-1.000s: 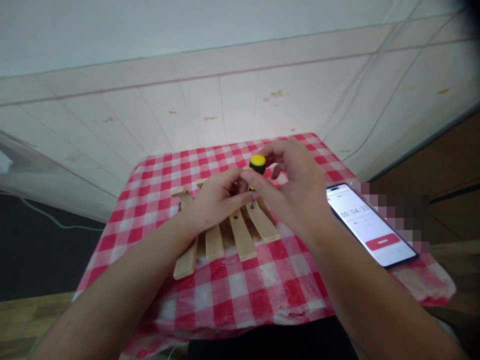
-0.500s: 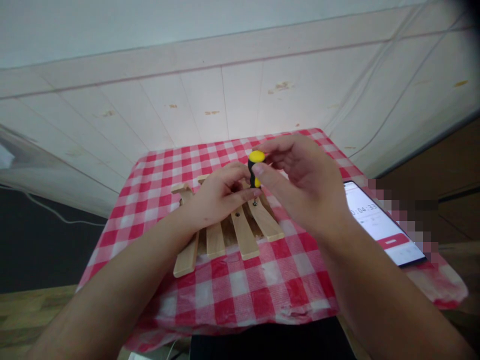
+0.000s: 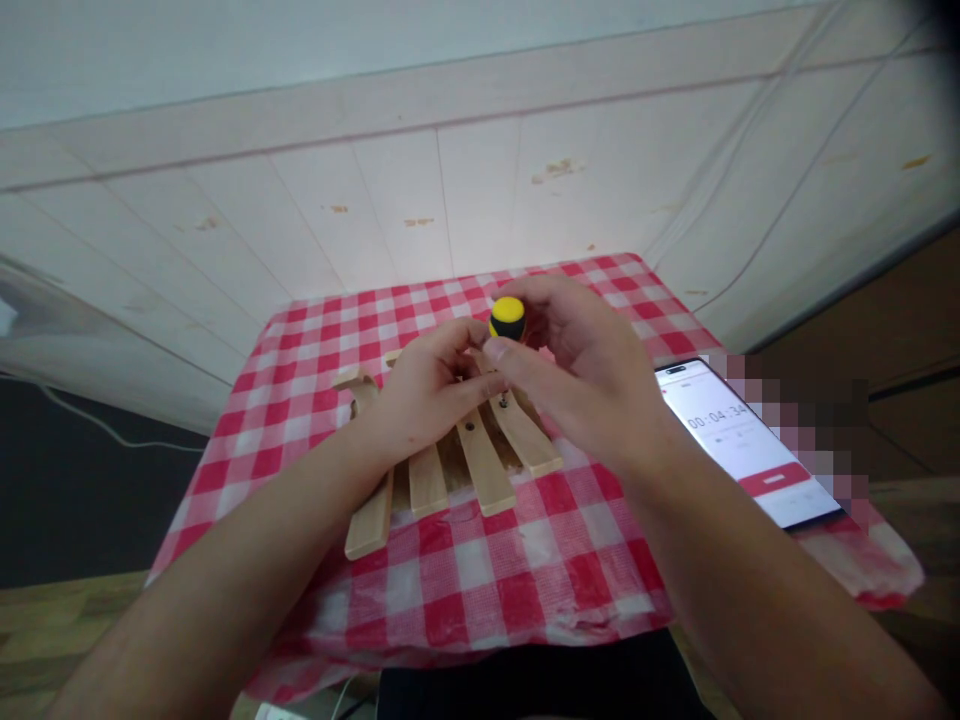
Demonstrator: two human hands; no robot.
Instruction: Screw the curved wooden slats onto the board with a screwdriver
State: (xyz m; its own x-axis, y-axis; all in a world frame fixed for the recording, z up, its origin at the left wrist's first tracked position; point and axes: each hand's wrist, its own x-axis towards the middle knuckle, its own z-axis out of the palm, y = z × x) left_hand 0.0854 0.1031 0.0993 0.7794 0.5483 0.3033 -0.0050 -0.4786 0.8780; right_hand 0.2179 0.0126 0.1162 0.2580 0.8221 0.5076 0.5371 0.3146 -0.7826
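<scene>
A stubby yellow-and-black screwdriver [image 3: 508,314] stands nearly upright over the rightmost of several curved wooden slats [image 3: 529,438]. My right hand [image 3: 596,375] is closed around its handle, thumb on the near side and fingers behind. From the left, my left hand [image 3: 431,390] reaches across the slats, its thumb and forefinger pinched around the lower part of the screwdriver. Below the fingers, a metal shaft or screw meets the slat. A dark screw hole [image 3: 470,427] shows in the neighbouring slat. My left hand hides the far parts of the slats.
A red-and-white checked cloth [image 3: 592,560] covers the small table, which stands against a white panelled wall [image 3: 390,215]. At the right edge lies a phone [image 3: 750,440] with a running timer on its screen. A white cable [image 3: 112,432] hangs at the left.
My right hand has turned a little around the screwdriver handle and shifted slightly left. The handle now stands straighter. My left hand keeps its place, and the view has shifted slightly.
</scene>
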